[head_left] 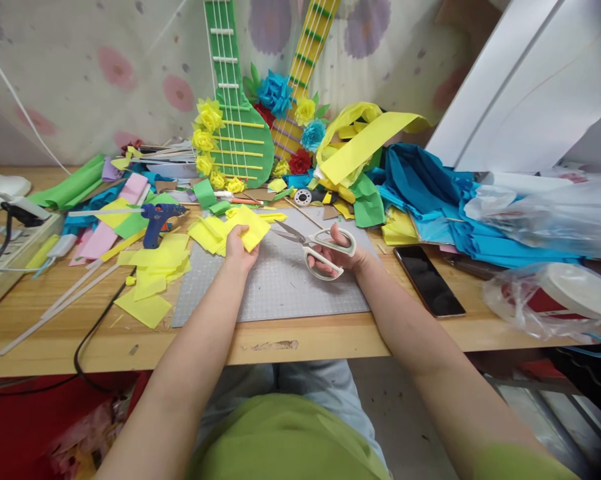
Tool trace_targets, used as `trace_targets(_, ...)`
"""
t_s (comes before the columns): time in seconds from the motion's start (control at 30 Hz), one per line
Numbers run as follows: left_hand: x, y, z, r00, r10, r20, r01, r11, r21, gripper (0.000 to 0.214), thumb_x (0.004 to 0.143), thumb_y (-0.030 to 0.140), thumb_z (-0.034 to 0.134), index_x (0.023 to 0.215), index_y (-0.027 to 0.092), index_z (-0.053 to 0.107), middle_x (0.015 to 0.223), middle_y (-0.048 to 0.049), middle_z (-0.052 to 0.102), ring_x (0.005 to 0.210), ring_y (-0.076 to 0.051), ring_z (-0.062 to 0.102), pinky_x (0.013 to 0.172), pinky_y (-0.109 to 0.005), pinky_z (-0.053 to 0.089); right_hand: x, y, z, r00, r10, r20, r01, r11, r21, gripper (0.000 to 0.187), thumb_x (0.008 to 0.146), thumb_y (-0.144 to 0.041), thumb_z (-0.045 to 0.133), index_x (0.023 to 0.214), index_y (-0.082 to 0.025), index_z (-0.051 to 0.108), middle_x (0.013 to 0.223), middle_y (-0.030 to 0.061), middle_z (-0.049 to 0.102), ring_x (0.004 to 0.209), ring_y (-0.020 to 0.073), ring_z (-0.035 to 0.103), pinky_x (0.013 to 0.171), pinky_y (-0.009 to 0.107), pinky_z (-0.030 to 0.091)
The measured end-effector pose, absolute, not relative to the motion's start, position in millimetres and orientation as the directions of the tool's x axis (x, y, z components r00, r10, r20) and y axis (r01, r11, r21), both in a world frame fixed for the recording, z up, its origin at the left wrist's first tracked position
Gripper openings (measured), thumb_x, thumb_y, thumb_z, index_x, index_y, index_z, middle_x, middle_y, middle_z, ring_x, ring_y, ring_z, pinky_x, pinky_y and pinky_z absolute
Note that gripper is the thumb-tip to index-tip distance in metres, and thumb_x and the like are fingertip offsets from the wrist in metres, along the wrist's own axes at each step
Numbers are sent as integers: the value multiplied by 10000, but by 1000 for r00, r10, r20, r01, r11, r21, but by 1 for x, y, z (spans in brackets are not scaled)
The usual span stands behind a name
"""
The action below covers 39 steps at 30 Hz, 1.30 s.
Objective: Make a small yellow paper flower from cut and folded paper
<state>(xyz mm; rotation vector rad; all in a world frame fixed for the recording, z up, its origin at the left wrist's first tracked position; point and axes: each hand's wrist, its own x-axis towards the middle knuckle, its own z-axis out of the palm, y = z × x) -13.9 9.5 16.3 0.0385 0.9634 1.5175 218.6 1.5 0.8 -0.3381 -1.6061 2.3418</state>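
Note:
My left hand [239,248] pinches a small stack of yellow paper squares [249,227] above the grey cutting mat [280,287]. My right hand [338,255] has its fingers through the white handles of a pair of scissors [314,243]. The scissor blades are slightly apart and point left towards the yellow paper. More yellow paper pieces [155,273] lie loose on the mat's left side and on the wooden table [330,337].
A blue glue gun [156,217] lies left of the mat, with its black cord running off the front edge. A black phone [428,280] lies to the right. Two paper guitars [240,127], paper flowers, coloured paper heaps and plastic bags [550,300] crowd the back and right.

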Motion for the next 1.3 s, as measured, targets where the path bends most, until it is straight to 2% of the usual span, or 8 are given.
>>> trace_targets(0.2, -14, 9, 18, -230, 827, -514, -801, 139, 583, 215, 628, 57, 488, 805, 169, 538, 680, 11, 615, 601, -97, 603, 566, -181, 491, 220, 3, -1, -924, 375, -76, -69, -358, -931, 949, 688, -806, 76, 971, -41, 561, 512, 25, 513, 393, 105, 447, 354, 223, 345)
trace_targets(0.57, -14, 9, 17, -231, 826, -514, -800, 139, 583, 268, 633, 65, 488, 872, 170, 548, 706, 1, 621, 665, -111, 624, 610, -187, 508, 219, 3, -2, -931, 364, -31, -112, -366, -924, 911, 689, -807, 131, 934, -48, 572, 527, 21, 516, 400, 101, 458, 351, 212, 349)
trace_targets(1.3, -14, 9, 17, -220, 829, -513, -811, 137, 569, 226, 639, 58, 485, 826, 168, 548, 684, 9, 621, 605, -97, 607, 573, -180, 499, 220, 3, 0, -914, 395, -95, -53, -348, -936, 942, 668, -825, 114, 896, -47, 595, 510, 21, 506, 387, 104, 462, 347, 214, 345)
